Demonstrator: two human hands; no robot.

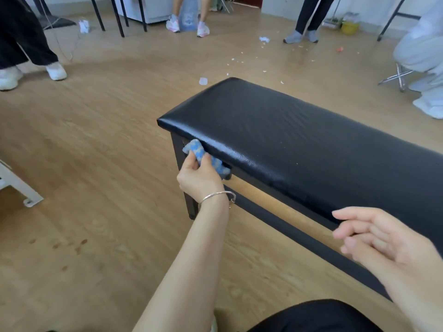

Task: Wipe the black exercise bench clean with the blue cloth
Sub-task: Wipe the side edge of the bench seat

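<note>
Bench (299, 140) wiping: blue cloth (203, 156) applied under the near edge of the pad, close to the bench's left end.

Black padded bench stood on the wooden floor (96, 164), its long top running from the upper centre toward the right, with a black frame rail (299, 238) below the pad. The left hand (199, 178) gripped the bunched blue cloth between thumb and fingers and pressed it against the underside of the pad's near edge, beside the bench's corner leg (182, 168). A silver bracelet (217, 196) sat on that wrist. The right hand (374, 233) hovered just off the bench's near edge, further along toward the right, fingers loosely spread and slightly curled, holding nothing. Beyond the bench's far end, small white scraps (236, 59) lay scattered on the floor, and several people's legs (187, 17) stood past them.
</note>
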